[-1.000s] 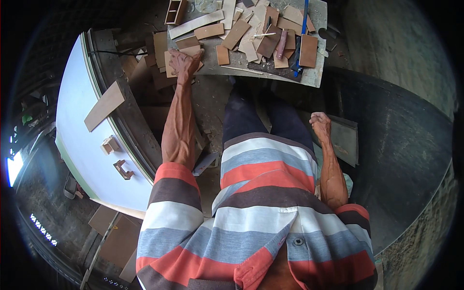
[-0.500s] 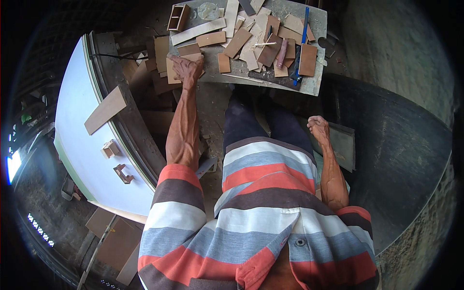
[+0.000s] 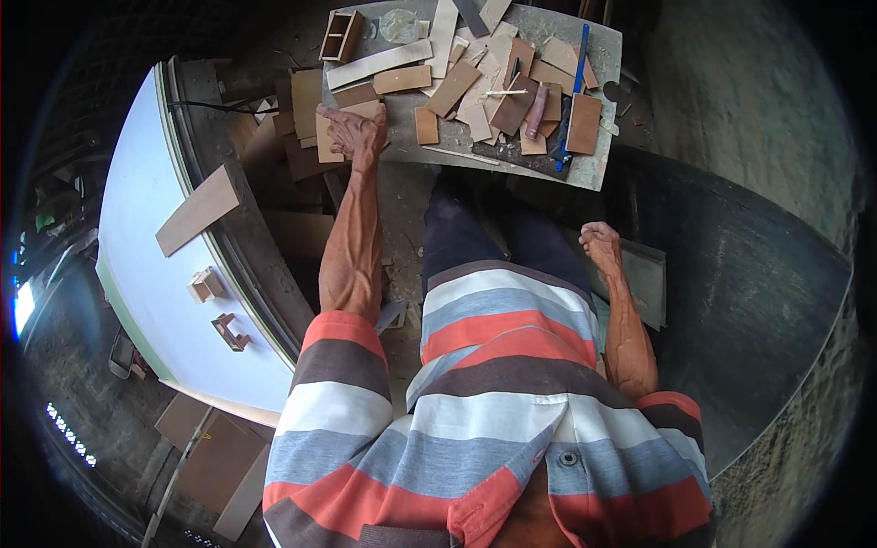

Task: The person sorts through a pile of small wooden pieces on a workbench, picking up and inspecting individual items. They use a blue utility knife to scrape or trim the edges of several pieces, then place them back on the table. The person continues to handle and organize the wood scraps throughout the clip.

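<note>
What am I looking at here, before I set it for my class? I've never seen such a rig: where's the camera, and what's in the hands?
There is no robot; these are a person's bare hands. The view comes from a wide fisheye camera worn on the head, looking down, so straight edges bend. On the table lie many thin wood pieces, a small wooden box and a long blue item. The left hand is on a light wood piece at the table's left corner; I can't tell whether it grips it. The right hand is curled closed away from the table; whether anything is inside is hidden.
</note>
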The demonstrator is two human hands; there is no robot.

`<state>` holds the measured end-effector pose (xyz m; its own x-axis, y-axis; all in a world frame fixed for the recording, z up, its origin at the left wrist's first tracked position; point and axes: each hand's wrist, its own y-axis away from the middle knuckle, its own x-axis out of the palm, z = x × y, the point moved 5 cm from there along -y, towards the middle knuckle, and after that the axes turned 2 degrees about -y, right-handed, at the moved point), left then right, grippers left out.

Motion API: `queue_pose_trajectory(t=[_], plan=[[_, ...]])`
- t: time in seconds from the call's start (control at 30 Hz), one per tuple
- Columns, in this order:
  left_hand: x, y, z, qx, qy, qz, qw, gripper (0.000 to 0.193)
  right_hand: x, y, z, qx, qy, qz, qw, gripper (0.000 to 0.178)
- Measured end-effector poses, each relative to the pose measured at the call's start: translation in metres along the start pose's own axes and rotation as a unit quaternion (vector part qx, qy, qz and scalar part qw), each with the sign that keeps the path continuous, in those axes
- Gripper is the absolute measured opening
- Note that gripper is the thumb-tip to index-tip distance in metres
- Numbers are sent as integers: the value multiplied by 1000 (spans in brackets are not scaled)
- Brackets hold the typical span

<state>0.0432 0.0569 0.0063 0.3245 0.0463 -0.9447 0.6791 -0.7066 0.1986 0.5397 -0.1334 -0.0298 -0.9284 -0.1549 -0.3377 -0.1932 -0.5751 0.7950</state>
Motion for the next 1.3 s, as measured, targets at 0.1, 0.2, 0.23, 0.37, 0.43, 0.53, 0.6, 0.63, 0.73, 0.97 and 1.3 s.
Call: queue_pose_trajectory(t=[0.1,0.2,0.23,0.37,0.43,0.53,0.6,0.63,0.73,0.97,1.3], plan=[[-8,7,-4,-1,-7,-12,1000,119,-1,1,5,1,14,0,1000,19],[-18,17,0,61,42,-76,994,110,-4,0,1,2,-16,-7,1000,19],[-22,22,0,95,67,-106,988,106,-5,0,2,4,-14,-10,1000,18],[-6,54,8,-3,154,69,986,34,-9,0,5,1,11,-13,1000,18],[9,78,3,-24,21,-13,999,22,-9,1,12,-15,52,-6,999,19],[24,103,-19,81,33,104,991,23,-7,7,36,-64,150,-2,987,23],[40,110,-26,117,38,105,987,24,-4,13,63,-123,233,-9,965,24],[44,114,-35,138,41,106,984,25,-2,10,66,-123,226,-9,966,24],[44,134,-64,113,140,123,976,27,1,1,72,-123,180,-13,976,22],[53,137,-87,54,193,108,974,36,11,0,77,-93,75,29,992,19],[55,132,-86,-19,208,157,965,30,6,-4,43,-38,76,35,996,19]])
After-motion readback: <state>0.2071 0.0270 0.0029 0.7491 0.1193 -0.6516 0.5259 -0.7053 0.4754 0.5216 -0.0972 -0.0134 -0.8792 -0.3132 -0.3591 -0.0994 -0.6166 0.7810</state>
